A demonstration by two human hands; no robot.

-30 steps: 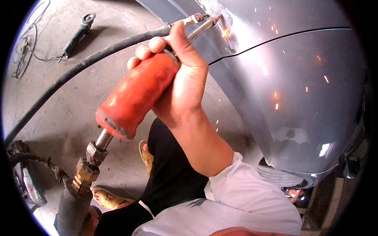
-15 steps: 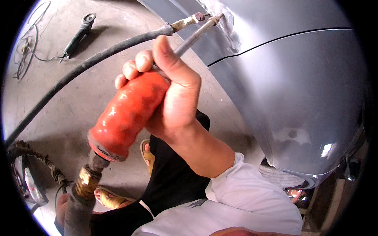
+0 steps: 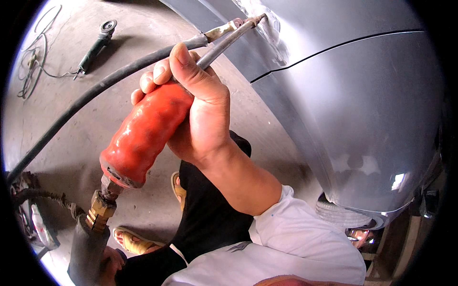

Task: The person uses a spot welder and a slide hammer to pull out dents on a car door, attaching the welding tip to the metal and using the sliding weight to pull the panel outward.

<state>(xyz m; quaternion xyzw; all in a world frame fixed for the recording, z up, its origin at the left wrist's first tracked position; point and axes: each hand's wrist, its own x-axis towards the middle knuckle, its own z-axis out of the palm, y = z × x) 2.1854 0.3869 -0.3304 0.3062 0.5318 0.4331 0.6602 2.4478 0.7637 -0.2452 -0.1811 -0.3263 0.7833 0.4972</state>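
The right hand [image 3: 202,114] has its grip closed around the upper part of a lumpy red sleeve [image 3: 143,136], with the thumb pointing up beside a metal rod [image 3: 224,46]. The rod slants up and right, and its tip is at a bare, shiny patch [image 3: 273,37] on a grey car body [image 3: 372,109]; whether it touches is too small to tell. Just beside the tip is the metal end [image 3: 218,32] of a thick black cable [image 3: 90,95], which curves away to the left.

Below the sleeve, a brass-coloured nut [image 3: 101,209] joins a dark grey handle [image 3: 86,250]. The left hand [image 3: 112,264] shows just beside this handle, mostly hidden, so I cannot tell whether its grip is closed.

A grinder [image 3: 98,45] with a cord [image 3: 44,66] lies on the concrete floor [image 3: 152,28], well apart from the hands. Yellow sandals [image 3: 136,244] are on the person's feet, and a tyre [image 3: 338,213] shows under the car.
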